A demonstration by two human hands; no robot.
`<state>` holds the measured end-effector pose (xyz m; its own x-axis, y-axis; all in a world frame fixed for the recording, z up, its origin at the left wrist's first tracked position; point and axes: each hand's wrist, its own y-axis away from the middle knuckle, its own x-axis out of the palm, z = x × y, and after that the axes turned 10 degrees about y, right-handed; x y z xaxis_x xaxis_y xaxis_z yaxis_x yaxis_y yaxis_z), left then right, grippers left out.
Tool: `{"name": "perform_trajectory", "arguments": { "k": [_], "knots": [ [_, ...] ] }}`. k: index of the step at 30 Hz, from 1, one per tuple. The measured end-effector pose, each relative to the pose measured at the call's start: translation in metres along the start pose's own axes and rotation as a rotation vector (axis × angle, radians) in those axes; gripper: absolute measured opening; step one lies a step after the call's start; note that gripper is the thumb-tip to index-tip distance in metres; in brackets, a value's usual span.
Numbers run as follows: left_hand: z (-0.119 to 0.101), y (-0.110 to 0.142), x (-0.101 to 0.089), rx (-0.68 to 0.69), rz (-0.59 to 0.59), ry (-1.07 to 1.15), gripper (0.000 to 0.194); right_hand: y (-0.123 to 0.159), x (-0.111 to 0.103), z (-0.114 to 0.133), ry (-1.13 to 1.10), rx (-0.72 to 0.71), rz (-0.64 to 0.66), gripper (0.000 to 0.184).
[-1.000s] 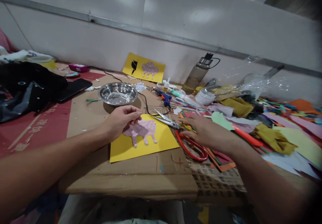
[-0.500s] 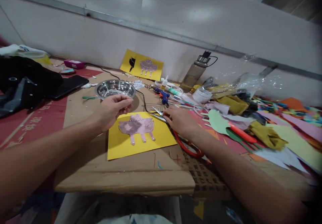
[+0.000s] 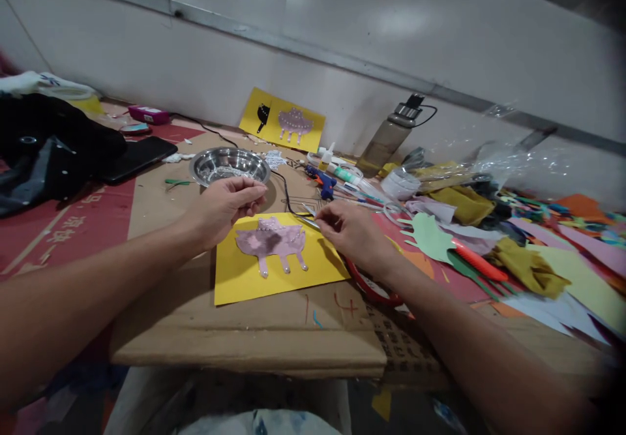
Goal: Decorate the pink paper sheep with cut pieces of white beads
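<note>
My left hand [image 3: 227, 207] is closed in a pinch between the steel bowl [image 3: 229, 173] and the yellow card [image 3: 288, 282]. Whatever its fingertips hold is too small to make out. On the card lies a pinkish-purple cut-out shape [image 3: 281, 247] with three legs and small pearl-like beads. My right hand [image 3: 349, 229], its fingers also drawn together, is over the scissors [image 3: 310, 221] at the card's right edge. The blades show left of its fingers, and the red handles emerge below the wrist. What the right fingers hold is hidden.
A glue gun [image 3: 320, 182], a small bottle [image 3: 327, 160] and a water bottle [image 3: 391, 135] stand or lie behind. Another decorated yellow card [image 3: 293, 122] leans on the wall. Paper and felt scraps [image 3: 533, 269] are heaped right; a black phone [image 3: 139, 160] lies left.
The camera view has shifted slightly. My right fingers have edged left over the scissor blades and closed more tightly. The left hand stays pinched in nearly the same place.
</note>
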<state>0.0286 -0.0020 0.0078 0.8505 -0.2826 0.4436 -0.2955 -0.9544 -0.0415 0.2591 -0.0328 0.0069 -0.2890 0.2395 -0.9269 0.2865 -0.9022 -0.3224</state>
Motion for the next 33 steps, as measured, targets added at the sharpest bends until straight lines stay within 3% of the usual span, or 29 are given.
{"name": "perform_trajectory", "arguments": {
  "k": [4,9,23,33],
  "knots": [
    [-0.001,0.000,0.001,0.008,-0.001,-0.005,0.010,0.001,0.010,0.017,-0.143,-0.063,0.093,0.010],
    [-0.003,0.001,0.002,0.014,-0.006,-0.001,0.011,0.000,0.019,0.026,-0.083,-0.136,0.094,0.011],
    [-0.003,0.004,0.004,0.024,0.014,-0.001,0.011,0.002,0.030,0.026,-0.031,-0.211,0.061,0.011],
    [-0.003,0.003,0.003,0.040,0.020,0.003,0.011,0.004,0.021,0.023,-0.017,-0.313,0.103,0.013]
  ]
}}
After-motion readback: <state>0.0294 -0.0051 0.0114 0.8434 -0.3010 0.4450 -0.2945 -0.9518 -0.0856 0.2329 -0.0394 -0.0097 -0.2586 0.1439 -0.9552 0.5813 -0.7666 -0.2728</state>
